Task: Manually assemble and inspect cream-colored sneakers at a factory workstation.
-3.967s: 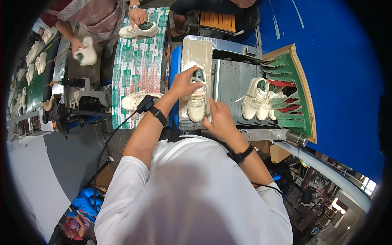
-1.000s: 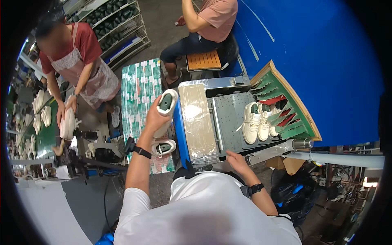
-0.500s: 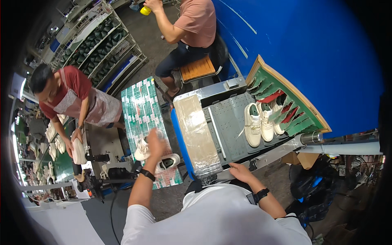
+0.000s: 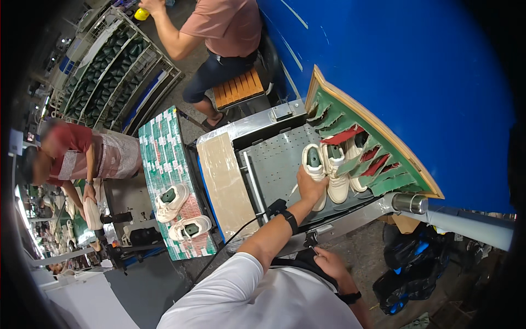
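Here's the left hand (image 4: 311, 186), fingers wrapped across one cream shoe (image 4: 313, 160), the leftmost of three in a row on the grey perforated bed (image 4: 279, 145). By the metal front edge (image 4: 350, 213), the right hand (image 4: 330, 264) has its fingers curled; whether they pinch anything, I cannot tell. Right alongside comes a second shoe (image 4: 337, 183), and a third shoe (image 4: 358, 184) sits partly behind ragged green and red strips (image 4: 343, 135). Out left, one tan panel (image 4: 224, 178), then the green-and-white table (image 4: 160, 137) carrying two more cream shoes (image 4: 174, 206). Beyond, two people: one in a red top (image 4: 76, 143) handling a single pale shoe (image 4: 92, 215), another seated (image 4: 227, 27) on one orange slatted stool (image 4: 238, 89).
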Tool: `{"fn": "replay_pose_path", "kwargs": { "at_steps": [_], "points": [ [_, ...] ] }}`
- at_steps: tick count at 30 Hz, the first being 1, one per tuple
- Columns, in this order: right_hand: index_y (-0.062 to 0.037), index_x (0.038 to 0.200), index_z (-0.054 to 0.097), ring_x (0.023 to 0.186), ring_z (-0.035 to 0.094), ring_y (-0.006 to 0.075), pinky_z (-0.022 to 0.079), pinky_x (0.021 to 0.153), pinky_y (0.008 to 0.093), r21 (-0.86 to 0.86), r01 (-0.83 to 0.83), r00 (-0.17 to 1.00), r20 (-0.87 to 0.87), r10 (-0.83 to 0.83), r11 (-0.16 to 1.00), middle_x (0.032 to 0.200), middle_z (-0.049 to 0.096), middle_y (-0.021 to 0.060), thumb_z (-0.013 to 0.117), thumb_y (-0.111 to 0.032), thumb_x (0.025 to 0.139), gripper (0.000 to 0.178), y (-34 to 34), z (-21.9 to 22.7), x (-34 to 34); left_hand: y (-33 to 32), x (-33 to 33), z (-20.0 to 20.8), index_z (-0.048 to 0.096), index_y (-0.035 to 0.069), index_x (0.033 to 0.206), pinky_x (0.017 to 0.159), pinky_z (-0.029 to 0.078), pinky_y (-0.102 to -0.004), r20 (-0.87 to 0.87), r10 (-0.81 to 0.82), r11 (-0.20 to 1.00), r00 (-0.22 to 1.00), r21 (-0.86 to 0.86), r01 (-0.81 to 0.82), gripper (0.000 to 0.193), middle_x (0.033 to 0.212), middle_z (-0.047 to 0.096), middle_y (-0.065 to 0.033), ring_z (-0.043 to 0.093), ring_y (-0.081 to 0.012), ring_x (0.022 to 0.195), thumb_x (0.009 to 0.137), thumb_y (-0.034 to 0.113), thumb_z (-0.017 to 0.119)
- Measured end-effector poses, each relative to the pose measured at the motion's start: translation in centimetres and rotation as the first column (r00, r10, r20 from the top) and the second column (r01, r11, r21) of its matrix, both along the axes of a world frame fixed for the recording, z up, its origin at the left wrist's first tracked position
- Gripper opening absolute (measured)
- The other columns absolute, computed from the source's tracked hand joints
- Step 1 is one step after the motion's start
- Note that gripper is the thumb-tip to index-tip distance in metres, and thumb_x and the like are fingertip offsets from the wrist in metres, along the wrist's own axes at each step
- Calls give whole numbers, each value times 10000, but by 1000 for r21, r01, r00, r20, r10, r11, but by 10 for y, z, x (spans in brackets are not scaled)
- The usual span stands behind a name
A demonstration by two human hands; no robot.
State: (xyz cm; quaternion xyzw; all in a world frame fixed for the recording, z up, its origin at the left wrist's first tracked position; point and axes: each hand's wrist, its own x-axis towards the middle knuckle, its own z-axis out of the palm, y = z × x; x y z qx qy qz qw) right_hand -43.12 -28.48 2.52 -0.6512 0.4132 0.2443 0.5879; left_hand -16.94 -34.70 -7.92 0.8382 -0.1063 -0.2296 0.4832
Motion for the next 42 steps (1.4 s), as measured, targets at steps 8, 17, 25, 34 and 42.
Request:
{"fn": "replay_pose_path", "kwargs": {
  "at_steps": [8,17,25,34,42],
  "points": [
    [-12,1466,611,1119,735,274,538,981,358,63,59,998,-7,-58,996,1213,759,225,701,-323,974,589,2,-18,-6,29,47,3,542,9,1380,966,571,-424,-143,-83,996,986,-53,77,738,1202,726,-146,719,-298,1092,778,271,880],
    [52,1457,596,983,658,154,535,889,302,198,115,948,270,-167,973,1186,734,97,633,-267,994,564,52,-29,49,234,93,110,614,-8,1337,922,561,-348,-462,-111,959,880,-283,-28,545,1211,718,-84,693,-183,1060,842,119,803],
    [48,1461,582,1328,635,330,469,1117,374,-38,-174,901,397,174,984,1404,664,279,648,-304,971,607,104,-21,166,371,88,55,511,-30,1400,1074,511,-443,-53,-297,942,953,148,302,833,1316,673,-280,648,-412,1278,825,455,869],
    [79,1439,583,1265,645,396,475,1095,413,-280,-252,837,417,354,926,1340,671,276,668,-259,949,602,118,25,197,400,146,81,685,-4,1106,798,604,-434,-572,-338,917,747,-23,398,368,946,749,-136,757,-310,928,997,344,729],
    [74,1482,521,1042,629,383,497,971,476,-772,-291,483,391,784,565,1089,649,221,752,-213,845,737,148,56,244,373,175,106,441,40,1610,1144,461,-403,-342,-126,783,931,-611,-118,806,1549,536,-196,575,-294,1377,945,310,807]
  ]
}}
